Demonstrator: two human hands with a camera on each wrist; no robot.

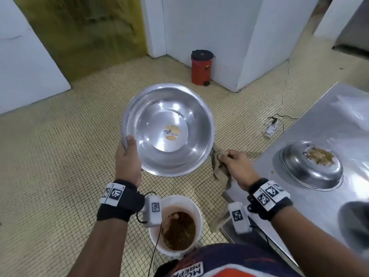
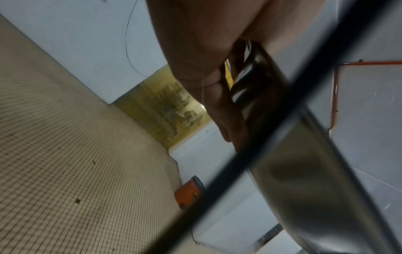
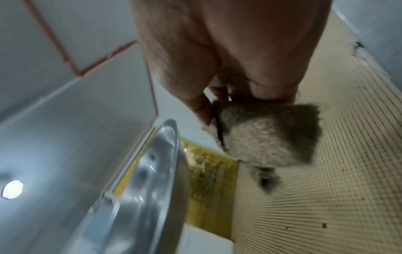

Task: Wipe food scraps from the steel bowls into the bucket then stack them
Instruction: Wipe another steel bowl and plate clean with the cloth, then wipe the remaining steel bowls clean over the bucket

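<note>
A large steel bowl is held tilted in the air above the floor, its clean inside showing a round label. My left hand grips its left rim, thumb inside; its outer wall fills the left wrist view under my fingers. My right hand pinches a brown cloth just right of the bowl, apart from its rim. The cloth hangs from my fingertips. A white bucket with brown scraps stands on the floor below. A second bowl with scraps sits on the steel table.
A red pedal bin stands by the white wall. A power strip with its cable lies on the tiled floor near the table's far edge. A dark object sits at the table's near right.
</note>
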